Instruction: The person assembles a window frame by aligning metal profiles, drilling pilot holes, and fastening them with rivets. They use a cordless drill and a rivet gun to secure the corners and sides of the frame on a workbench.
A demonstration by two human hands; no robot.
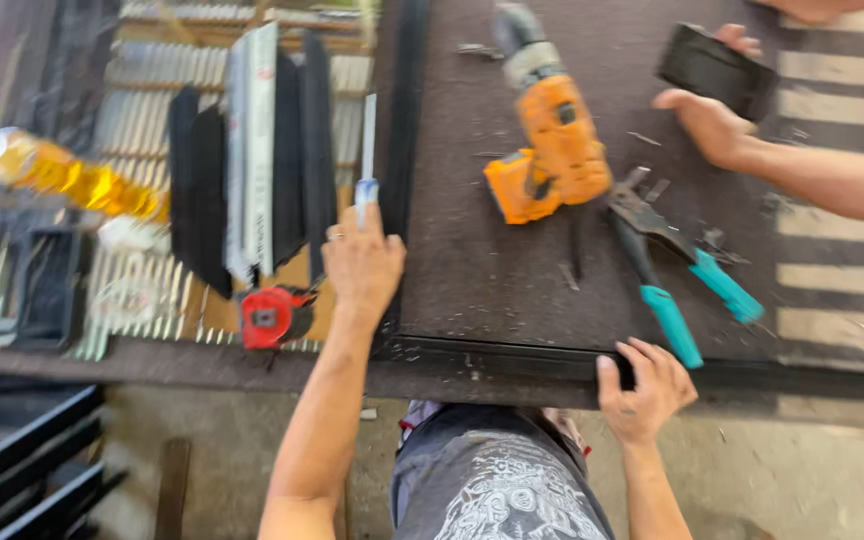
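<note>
The left hand (pixel 362 262) pinches a marker (pixel 366 190) pointing to twelve o'clock along the dark frame rail (pixel 404 150), while the right hand (pixel 644 388) grips the near rail (pixel 512 358).

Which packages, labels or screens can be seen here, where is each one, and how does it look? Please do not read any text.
Long box: left of the board, lying among black strips; narrow, white and grey, with blurred print.
Clear wrapped package: far left; shiny, yellow-orange inside.
Dark phone-like slab: top right, in another person's hand; flat black rectangle, no lit screen visible.
Label on drill: small dark patch on the orange body, board centre.
</note>
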